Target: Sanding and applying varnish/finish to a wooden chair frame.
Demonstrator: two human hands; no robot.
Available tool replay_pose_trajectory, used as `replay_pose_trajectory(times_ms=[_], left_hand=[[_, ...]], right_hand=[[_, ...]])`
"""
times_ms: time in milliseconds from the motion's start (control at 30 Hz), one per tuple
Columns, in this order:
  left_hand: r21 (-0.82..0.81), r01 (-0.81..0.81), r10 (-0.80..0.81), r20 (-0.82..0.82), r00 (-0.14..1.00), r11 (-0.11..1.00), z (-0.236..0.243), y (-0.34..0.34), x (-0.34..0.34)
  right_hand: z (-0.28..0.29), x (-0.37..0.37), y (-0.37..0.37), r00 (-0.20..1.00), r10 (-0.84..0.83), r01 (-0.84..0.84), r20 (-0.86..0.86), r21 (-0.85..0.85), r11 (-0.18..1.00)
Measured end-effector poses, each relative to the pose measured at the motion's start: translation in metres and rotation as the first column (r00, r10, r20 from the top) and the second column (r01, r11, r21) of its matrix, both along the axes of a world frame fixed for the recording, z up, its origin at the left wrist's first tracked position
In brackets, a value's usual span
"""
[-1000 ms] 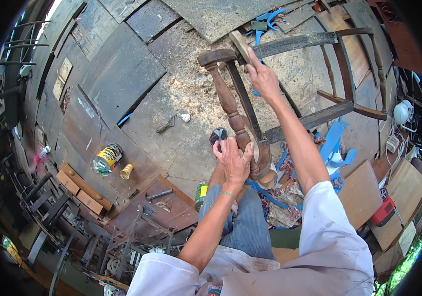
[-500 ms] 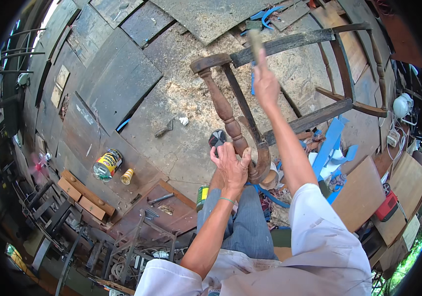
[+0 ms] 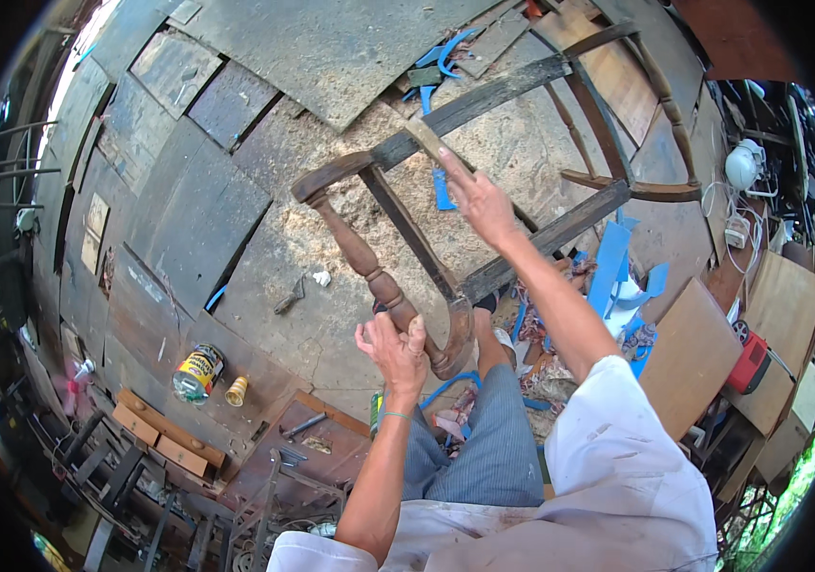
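A dark wooden chair frame (image 3: 574, 214) with turned legs leans tilted in front of me over the floor. My left hand (image 3: 395, 355) is closed on the lower part of its turned front leg (image 3: 360, 255), thumb against the wood. My right hand (image 3: 485, 208) grips a flat, light-coloured wooden stick (image 3: 433, 143), with the index finger stretched along it. The stick's far end is by the frame's upper rail (image 3: 503, 92), near the corner joint; whether they touch I cannot tell. The part of the stick inside the palm is hidden.
Sawdust covers the boarded floor around the frame. At left are a scraper (image 3: 289, 297), a yellow-black plastic jar (image 3: 198, 373) and a small yellow cup (image 3: 237, 391). Blue plastic strips (image 3: 609, 267) and scraps lie at right, near leaning boards (image 3: 693, 362) and a red device (image 3: 749, 362).
The chair frame has shifted left in view, my left hand still on its leg. My right hand with the stick has come lower and left, from a blurred raised position to the rail.
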State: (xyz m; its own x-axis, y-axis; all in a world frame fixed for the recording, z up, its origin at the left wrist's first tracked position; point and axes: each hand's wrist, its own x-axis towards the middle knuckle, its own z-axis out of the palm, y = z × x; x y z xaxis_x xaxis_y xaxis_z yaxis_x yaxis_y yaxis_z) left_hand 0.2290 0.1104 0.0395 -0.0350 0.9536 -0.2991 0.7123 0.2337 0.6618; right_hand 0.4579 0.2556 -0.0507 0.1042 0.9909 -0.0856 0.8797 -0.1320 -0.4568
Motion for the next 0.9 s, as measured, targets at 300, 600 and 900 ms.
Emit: replay_pose_trajectory(times_ms=[300, 600, 900], left_hand=[[0.0, -0.119, 0.119, 0.028, 0.992, 0.993, -0.011, -0.011, 0.0], [0.045, -0.146, 0.149, -0.048, 0.988, 0.988, -0.01, -0.011, -0.007], [-0.075, -0.13, 0.119, -0.134, 0.984, 0.989, -0.004, -0.013, -0.017]], right_hand=[[0.002, 0.095, 0.055, 0.919, -0.394, 0.394, -0.004, -0.014, 0.919], [0.019, 0.207, 0.074, 0.929, -0.314, 0.312, 0.195, 0.041, 0.949], [0.026, 0.232, 0.085, 0.962, -0.196, 0.194, 0.192, 0.031, 0.981]])
